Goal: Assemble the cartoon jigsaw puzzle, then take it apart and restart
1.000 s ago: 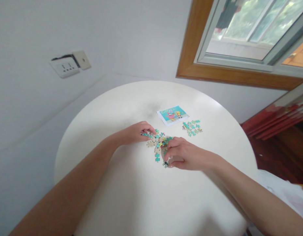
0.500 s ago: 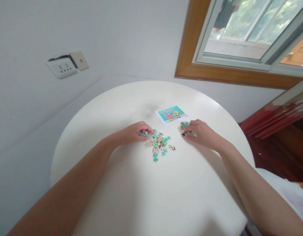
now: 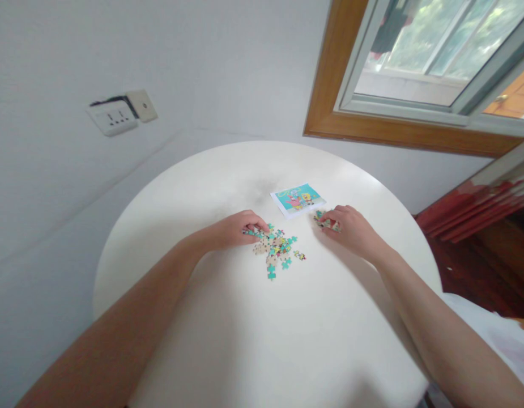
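A loose heap of jigsaw puzzle pieces [image 3: 278, 247], some teal and printed side up, others bare beige, lies mid-table. My left hand [image 3: 238, 229] rests at the heap's left edge, its fingers curled around a few teal pieces between thumb and forefinger. To the right, my right hand [image 3: 349, 226] is over a smaller group of puzzle pieces [image 3: 318, 215]. Its thumb and forefinger pinch a small piece there, mostly covered by the fingers. One yellowish piece [image 3: 301, 256] sits just right of the heap.
Behind the pieces lies a picture card [image 3: 298, 199] with pink and yellow cartoon figures on teal. The round white table [image 3: 262, 334] meets a wall with a socket [image 3: 114, 117]. A wood-framed window [image 3: 321, 107] and red curtain [image 3: 469, 195] are on the right.
My right hand's fingertips have moved slightly away from me and right, bringing the dark piece in against the small group. My left hand stays at the heap. The view has shifted slightly.
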The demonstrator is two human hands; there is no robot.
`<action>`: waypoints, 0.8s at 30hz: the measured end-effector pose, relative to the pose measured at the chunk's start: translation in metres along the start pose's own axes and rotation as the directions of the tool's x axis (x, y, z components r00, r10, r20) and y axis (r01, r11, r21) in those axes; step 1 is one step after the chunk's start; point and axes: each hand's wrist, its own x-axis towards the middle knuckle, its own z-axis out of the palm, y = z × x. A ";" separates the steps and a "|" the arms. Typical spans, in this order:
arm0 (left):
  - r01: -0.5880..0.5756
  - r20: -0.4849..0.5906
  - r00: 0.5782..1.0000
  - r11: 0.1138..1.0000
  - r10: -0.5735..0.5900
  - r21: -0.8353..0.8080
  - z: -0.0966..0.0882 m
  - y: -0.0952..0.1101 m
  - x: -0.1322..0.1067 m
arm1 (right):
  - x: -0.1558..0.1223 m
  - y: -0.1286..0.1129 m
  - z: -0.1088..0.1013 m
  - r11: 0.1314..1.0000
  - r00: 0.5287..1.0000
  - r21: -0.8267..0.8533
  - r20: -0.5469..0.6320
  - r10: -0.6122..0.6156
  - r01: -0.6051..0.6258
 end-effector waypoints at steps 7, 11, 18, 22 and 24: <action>0.035 0.029 0.999 0.999 -0.034 -0.019 -0.004 0.001 -0.003 | -0.006 -0.060 0.018 0.937 0.959 0.209 -0.103 -0.264 0.280; 0.030 0.042 0.999 0.999 -0.029 -0.014 -0.005 -0.001 -0.002 | -0.007 -0.087 0.039 0.926 0.948 0.206 -0.105 -0.301 0.317; 0.010 0.091 0.996 1.000 -0.009 -0.018 -0.009 0.003 -0.005 | -0.001 -0.091 0.046 0.935 0.939 0.103 -0.101 -0.329 0.339; -0.025 0.112 0.993 1.000 0.026 -0.008 -0.013 0.004 -0.006 | 0.001 -0.090 0.046 0.924 0.920 0.032 -0.114 -0.374 0.380; -0.042 0.120 0.992 0.999 0.043 -0.007 -0.014 0.004 -0.006 | 0.000 -0.091 0.048 0.916 0.908 -0.006 -0.128 -0.398 0.401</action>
